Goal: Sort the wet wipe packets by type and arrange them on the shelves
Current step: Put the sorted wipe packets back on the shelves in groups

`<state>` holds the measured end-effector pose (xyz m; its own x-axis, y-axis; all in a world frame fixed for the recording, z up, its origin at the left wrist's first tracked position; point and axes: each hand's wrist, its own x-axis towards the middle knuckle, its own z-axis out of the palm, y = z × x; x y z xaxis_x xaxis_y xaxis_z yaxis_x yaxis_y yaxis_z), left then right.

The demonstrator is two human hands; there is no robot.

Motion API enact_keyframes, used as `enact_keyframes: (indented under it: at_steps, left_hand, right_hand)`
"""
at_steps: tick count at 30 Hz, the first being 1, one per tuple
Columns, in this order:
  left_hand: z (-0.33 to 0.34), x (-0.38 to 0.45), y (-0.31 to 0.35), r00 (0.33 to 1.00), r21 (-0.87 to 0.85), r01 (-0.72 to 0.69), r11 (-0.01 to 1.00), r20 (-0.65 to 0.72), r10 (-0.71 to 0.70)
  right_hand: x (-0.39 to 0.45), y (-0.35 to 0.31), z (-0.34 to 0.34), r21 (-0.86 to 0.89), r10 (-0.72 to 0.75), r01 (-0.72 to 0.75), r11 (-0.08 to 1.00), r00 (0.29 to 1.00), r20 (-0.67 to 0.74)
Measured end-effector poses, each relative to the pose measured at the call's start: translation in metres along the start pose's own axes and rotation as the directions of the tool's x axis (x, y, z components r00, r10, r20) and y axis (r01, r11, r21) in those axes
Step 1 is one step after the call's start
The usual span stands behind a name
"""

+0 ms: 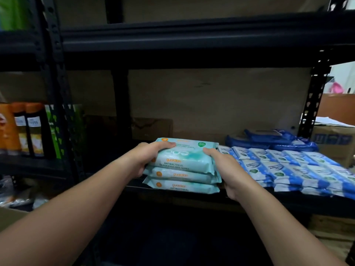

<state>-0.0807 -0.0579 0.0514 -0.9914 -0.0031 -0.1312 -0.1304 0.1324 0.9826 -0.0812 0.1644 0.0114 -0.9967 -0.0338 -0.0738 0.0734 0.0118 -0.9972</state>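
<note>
While both hands grip a teal wipe stack [183, 167] | left hand [143, 160], right hand [227, 169] clasp its sides | shelf [172, 194] edge beneath | blue packets [292, 166] just right

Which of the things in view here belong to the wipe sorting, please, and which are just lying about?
Job: teal wipe packets, gripped by left hand and right hand; blue wipe packets; shelf.
Lying about: bottles; cardboard box; papers.
</note>
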Motion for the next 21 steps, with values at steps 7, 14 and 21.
enact_keyframes:
  at_steps: [7, 14, 21]
  left_hand:
    - [0.006, 0.026, -0.013, 0.994, -0.039, -0.062, 0.997, -0.093, 0.058]
    - [0.002, 0.028, -0.063, 0.895, 0.285, -0.377, 0.881, -0.133, 0.426]
    - [0.013, 0.029, -0.097, 0.666, 0.599, -0.551, 0.581, -0.104, 0.739]
  right_hand:
    - [0.015, 0.009, 0.005, -0.097, -0.029, 0.02, 0.995, 0.995, -0.096]
    - [-0.013, 0.039, 0.015, -0.496, -0.469, 0.385, 0.778, 0.882, -0.052]
    - [-0.004, 0.067, 0.025, -0.766, -0.657, 0.442, 0.467, 0.753, 0.034]
